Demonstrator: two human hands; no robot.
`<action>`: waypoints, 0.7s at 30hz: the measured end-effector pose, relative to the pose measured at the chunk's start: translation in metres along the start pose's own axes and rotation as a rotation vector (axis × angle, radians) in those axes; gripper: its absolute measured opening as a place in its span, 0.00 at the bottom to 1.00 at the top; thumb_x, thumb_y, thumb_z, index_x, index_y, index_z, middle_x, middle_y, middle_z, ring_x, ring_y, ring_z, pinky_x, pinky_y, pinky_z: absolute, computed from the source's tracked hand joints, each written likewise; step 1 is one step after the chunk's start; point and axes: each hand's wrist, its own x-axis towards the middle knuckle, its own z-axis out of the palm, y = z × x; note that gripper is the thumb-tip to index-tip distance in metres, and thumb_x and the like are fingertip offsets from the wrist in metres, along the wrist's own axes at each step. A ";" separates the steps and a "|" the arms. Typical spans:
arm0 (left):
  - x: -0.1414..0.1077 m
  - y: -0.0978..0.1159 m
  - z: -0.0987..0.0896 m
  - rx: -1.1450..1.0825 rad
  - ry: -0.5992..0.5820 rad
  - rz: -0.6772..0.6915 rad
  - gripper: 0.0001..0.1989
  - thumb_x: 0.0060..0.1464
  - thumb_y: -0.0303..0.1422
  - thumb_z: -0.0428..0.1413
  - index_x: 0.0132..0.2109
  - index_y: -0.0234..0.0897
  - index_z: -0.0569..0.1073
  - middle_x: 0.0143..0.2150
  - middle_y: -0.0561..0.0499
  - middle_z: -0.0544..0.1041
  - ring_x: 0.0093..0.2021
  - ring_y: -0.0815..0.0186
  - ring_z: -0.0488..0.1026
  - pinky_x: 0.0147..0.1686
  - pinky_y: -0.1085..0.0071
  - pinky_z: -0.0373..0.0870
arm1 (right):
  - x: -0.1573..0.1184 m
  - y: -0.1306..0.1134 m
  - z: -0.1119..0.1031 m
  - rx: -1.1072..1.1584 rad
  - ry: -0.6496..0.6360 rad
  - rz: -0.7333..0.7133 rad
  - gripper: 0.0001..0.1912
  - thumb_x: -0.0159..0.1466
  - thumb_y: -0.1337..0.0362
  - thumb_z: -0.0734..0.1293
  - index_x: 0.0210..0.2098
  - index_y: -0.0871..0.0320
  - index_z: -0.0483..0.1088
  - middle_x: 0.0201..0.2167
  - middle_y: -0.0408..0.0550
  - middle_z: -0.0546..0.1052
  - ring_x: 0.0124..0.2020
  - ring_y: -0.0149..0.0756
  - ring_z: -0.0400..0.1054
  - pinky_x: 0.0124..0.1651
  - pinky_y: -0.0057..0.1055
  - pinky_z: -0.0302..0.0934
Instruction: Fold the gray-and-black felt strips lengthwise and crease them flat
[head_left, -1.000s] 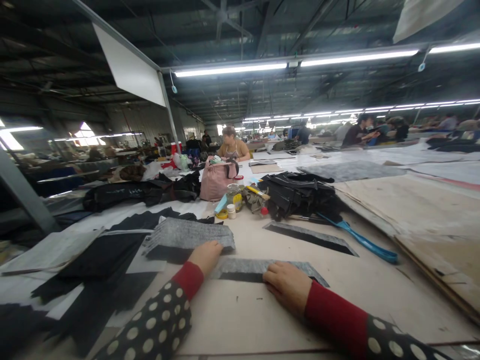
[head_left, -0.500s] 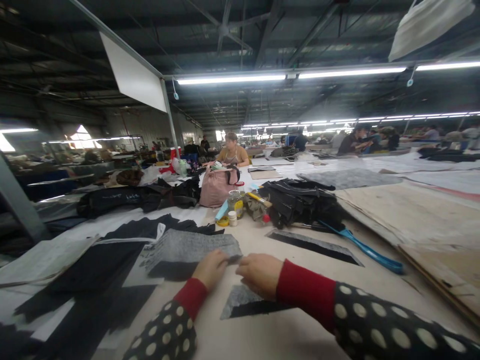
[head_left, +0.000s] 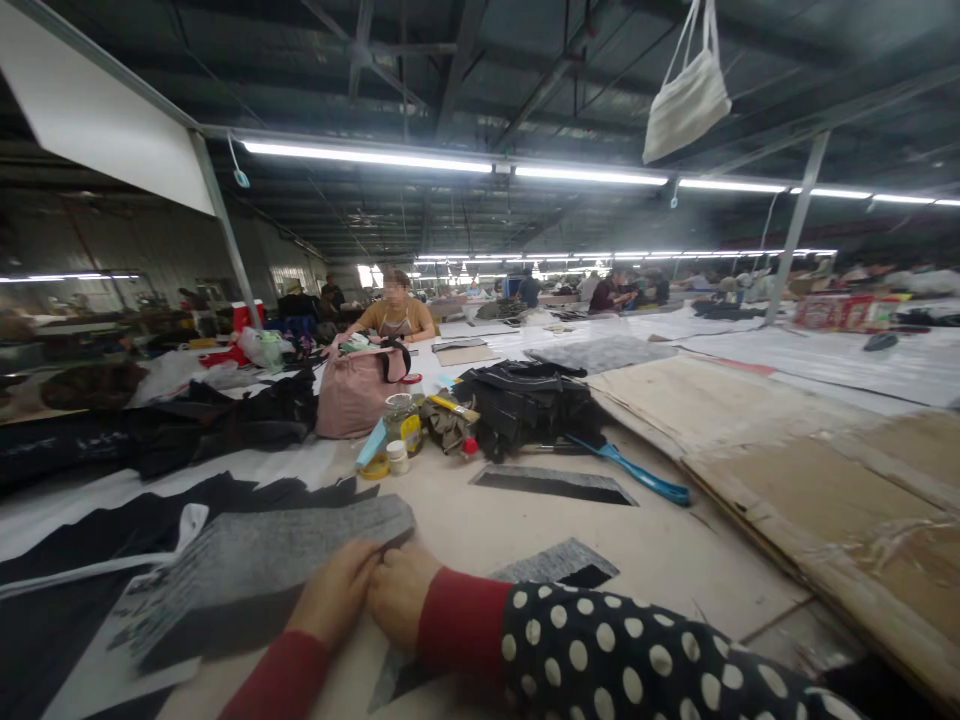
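Touching the left hand (head_left: 339,592), layered grey strips (head_left: 289,545) spread leftward.

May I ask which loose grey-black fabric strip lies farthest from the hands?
The far strip, by the black fabric pile; the right sleeve overlaps the nearer strip.

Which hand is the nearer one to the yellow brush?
Right. The right hand is in front of the yellow brush, slightly left; the left hand, also in front, is farther left.
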 end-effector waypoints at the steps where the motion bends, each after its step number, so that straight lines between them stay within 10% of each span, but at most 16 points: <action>1: 0.000 0.000 0.000 0.008 0.005 -0.004 0.15 0.51 0.32 0.42 0.39 0.36 0.71 0.37 0.48 0.72 0.39 0.64 0.68 0.41 0.69 0.64 | 0.001 0.000 0.001 -0.003 -0.026 0.027 0.12 0.56 0.64 0.60 0.32 0.69 0.70 0.34 0.57 0.72 0.36 0.43 0.65 0.35 0.37 0.61; 21: 0.006 -0.003 -0.010 0.132 0.229 -0.049 0.14 0.51 0.34 0.41 0.38 0.38 0.70 0.40 0.51 0.73 0.42 0.64 0.69 0.42 0.70 0.66 | 0.012 -0.004 -0.005 0.059 -0.152 0.310 0.15 0.53 0.59 0.63 0.33 0.66 0.71 0.31 0.59 0.74 0.33 0.45 0.69 0.30 0.39 0.65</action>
